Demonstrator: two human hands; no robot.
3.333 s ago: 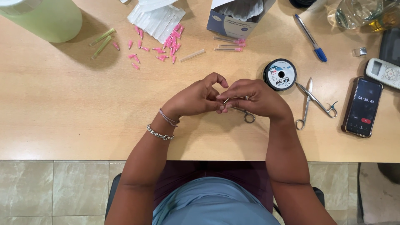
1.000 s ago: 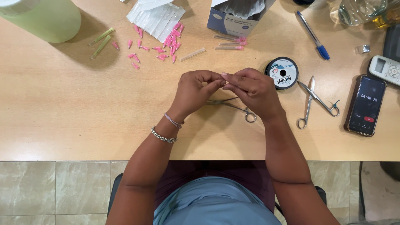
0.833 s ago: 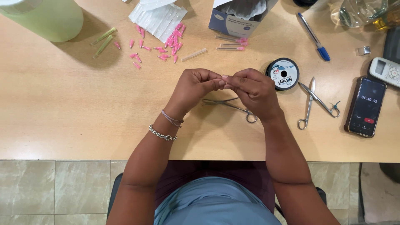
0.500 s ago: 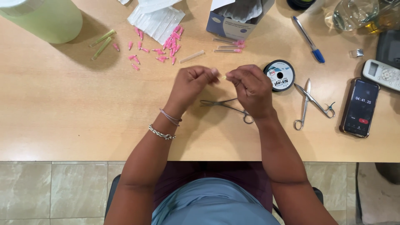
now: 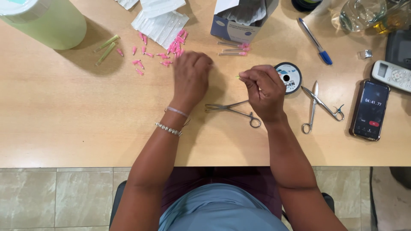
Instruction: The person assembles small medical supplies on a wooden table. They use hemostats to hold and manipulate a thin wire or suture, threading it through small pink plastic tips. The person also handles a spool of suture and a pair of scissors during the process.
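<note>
Fingers point(image 5: 250, 76) of right hand point(image 5: 265, 92) pinch green needle point(image 5: 238, 77)

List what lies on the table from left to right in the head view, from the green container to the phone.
Green container → pink caps → left hand → forceps → right hand → thread spool → scissors → phone.

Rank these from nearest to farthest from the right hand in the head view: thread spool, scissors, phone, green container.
Measured from the right hand:
1. Thread spool, just beside its knuckles on the right.
2. Scissors, further right on the table.
3. Phone, near the right edge.
4. Green container, far corner at upper left.
</note>
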